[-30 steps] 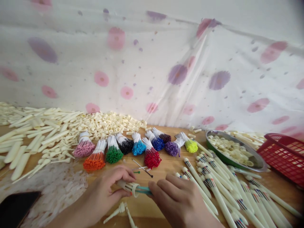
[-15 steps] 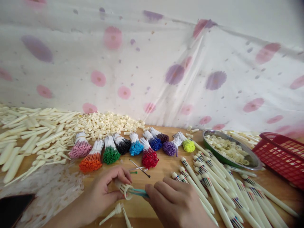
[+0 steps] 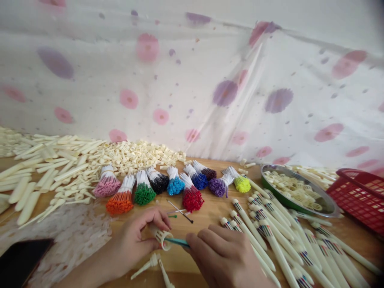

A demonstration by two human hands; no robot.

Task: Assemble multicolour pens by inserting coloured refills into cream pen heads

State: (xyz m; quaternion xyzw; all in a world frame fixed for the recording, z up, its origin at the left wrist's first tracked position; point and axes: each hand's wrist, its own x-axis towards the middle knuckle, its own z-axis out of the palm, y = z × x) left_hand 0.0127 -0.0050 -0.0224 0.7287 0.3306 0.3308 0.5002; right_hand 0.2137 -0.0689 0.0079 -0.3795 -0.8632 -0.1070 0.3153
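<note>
Between the thumb and fingers of my left hand [image 3: 127,244] is a cream slotted pen barrel piece [image 3: 165,242], its round open end turned toward the right. My right hand [image 3: 225,254] grips teal tweezers [image 3: 179,241], whose tips reach into that opening; whether they pinch anything inside is hidden. Just beyond the hands lie a few loose refills [image 3: 180,211], one with a black end and one with a green end. Two cream pointed plastic pieces [image 3: 154,262] rest on the table below the barrel piece.
Refill bundles sorted by colour, including a red bundle [image 3: 193,196], stand behind the hands. Cream plastic parts [image 3: 135,154] are heaped at the back left. Multicolour pens [image 3: 273,240], a metal bowl [image 3: 325,212] and a red basket [image 3: 354,196] are at right. A phone [image 3: 24,260] lies front left.
The tweezers' arms, apart before, now look pressed together at the opening of the barrel piece. Everything has shifted slightly rightward in view with the head. Both hands keep their hold.
</note>
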